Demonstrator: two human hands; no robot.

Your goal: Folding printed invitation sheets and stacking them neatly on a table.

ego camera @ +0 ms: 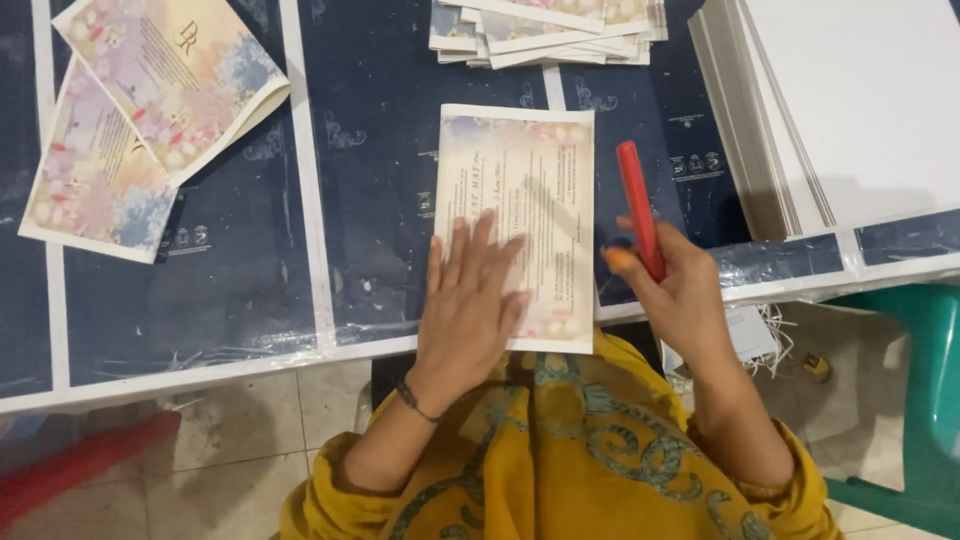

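At the table's (200, 300) near edge lay a floral printed card (525, 180) (pastel borders), pinned under the flat, open left hand (465, 300). Just right, the right hand (680, 290) gripped a red stick (638, 205); bare dark tabletop stretched left.

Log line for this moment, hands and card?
left hand: flat on floral printed card | right hand: grips red stick tool upright beside card | table: dark blue printed sheets

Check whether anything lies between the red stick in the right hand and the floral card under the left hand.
Nothing visible does. The right hand holds the red stick just beside the floral card, over bare dark table cover; the left hand presses the card's lower half.
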